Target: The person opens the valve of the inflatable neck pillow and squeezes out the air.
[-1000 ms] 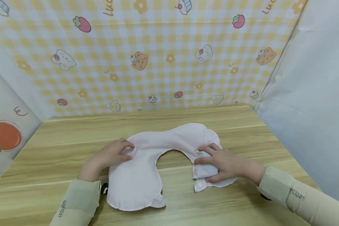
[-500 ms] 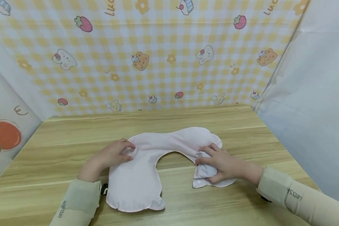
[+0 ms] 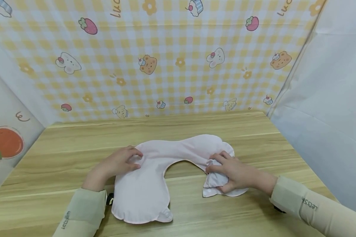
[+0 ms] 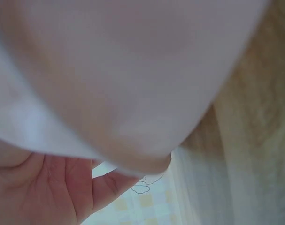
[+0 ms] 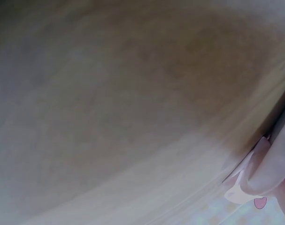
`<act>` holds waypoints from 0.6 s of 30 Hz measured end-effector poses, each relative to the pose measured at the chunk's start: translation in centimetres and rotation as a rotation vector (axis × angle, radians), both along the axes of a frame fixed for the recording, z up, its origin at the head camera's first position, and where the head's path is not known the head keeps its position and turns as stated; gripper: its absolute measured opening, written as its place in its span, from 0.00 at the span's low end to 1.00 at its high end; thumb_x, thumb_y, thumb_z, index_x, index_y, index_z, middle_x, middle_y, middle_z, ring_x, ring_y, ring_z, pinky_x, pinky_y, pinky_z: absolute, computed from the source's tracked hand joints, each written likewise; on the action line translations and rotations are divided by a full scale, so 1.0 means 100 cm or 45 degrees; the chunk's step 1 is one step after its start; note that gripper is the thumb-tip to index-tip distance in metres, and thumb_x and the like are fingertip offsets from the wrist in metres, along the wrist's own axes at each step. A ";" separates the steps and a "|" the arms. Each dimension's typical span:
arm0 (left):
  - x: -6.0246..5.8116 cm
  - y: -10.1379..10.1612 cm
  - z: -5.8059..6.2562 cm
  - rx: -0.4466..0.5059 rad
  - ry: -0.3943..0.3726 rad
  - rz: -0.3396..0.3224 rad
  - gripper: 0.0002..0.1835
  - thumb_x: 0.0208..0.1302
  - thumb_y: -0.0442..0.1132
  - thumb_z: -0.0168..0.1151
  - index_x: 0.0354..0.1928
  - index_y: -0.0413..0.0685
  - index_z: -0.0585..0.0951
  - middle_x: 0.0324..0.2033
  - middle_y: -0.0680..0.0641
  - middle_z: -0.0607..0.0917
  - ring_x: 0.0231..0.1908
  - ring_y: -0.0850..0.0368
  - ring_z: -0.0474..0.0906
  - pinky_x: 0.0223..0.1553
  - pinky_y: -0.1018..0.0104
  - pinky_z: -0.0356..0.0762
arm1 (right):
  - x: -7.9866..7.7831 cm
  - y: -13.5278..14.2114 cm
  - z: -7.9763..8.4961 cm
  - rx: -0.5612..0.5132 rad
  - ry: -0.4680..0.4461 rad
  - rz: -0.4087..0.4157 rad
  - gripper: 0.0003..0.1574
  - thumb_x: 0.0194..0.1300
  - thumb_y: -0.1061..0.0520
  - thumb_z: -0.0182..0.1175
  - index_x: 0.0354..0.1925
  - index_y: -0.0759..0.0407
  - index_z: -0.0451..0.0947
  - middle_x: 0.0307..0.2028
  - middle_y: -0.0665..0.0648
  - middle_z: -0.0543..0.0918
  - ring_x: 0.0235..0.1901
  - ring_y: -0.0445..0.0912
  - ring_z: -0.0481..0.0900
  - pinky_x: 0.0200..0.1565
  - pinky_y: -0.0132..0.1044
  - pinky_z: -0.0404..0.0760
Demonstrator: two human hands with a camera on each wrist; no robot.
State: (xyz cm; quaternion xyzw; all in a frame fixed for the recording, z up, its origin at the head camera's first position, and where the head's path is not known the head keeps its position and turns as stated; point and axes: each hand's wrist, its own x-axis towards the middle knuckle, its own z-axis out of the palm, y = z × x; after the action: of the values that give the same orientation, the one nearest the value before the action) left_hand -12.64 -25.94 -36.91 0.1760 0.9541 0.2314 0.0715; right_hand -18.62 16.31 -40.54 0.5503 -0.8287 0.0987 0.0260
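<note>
A pale pink U-shaped neck pillow (image 3: 139,194) lies on the wooden table with its opening toward me. My left hand (image 3: 120,162) holds its outer left edge, pinching a small fold between thumb and fingers. At the other arm of the U, my right hand (image 3: 232,169) grips a bunched fold of the fabric, thumb below and fingers above. Small tabs with what look like snaps show at both lower ends. The left wrist view has the blurred pillow (image 4: 147,84) over the left palm (image 4: 43,187). In the right wrist view, right-hand fingers (image 5: 271,166) touch pink fabric.
The wooden table (image 3: 77,141) spreads around the pillow. Behind it stands a yellow checked backdrop (image 3: 178,59) with cartoon prints. White sheeting (image 3: 329,98) walls the right side, and a printed panel (image 3: 9,108) the left.
The pillow's right arm has bunched up more under my right hand, and its lower tab has swung slightly up and left. The top edge sits a little nearer me. My left hand stays in place.
</note>
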 end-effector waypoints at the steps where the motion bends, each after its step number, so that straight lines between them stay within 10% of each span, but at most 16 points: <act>1: 0.000 0.000 0.000 0.002 -0.001 -0.001 0.18 0.62 0.40 0.68 0.53 0.42 0.81 0.54 0.38 0.81 0.57 0.36 0.76 0.60 0.39 0.71 | 0.000 0.000 0.000 -0.001 -0.002 0.000 0.39 0.43 0.39 0.72 0.57 0.37 0.77 0.57 0.52 0.73 0.53 0.50 0.68 0.35 0.46 0.77; 18: 0.000 0.000 -0.003 0.012 -0.024 0.038 0.19 0.63 0.40 0.68 0.54 0.41 0.81 0.56 0.38 0.80 0.59 0.35 0.74 0.62 0.37 0.69 | 0.000 0.000 0.003 0.042 -0.031 -0.014 0.39 0.46 0.38 0.72 0.58 0.37 0.75 0.59 0.52 0.72 0.54 0.52 0.68 0.37 0.50 0.78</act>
State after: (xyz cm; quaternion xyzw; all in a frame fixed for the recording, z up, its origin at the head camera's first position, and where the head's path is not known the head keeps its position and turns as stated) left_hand -12.67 -25.90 -37.16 0.1598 0.9549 0.2385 0.0763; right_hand -18.61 16.35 -40.25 0.5449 -0.8335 0.0915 0.0074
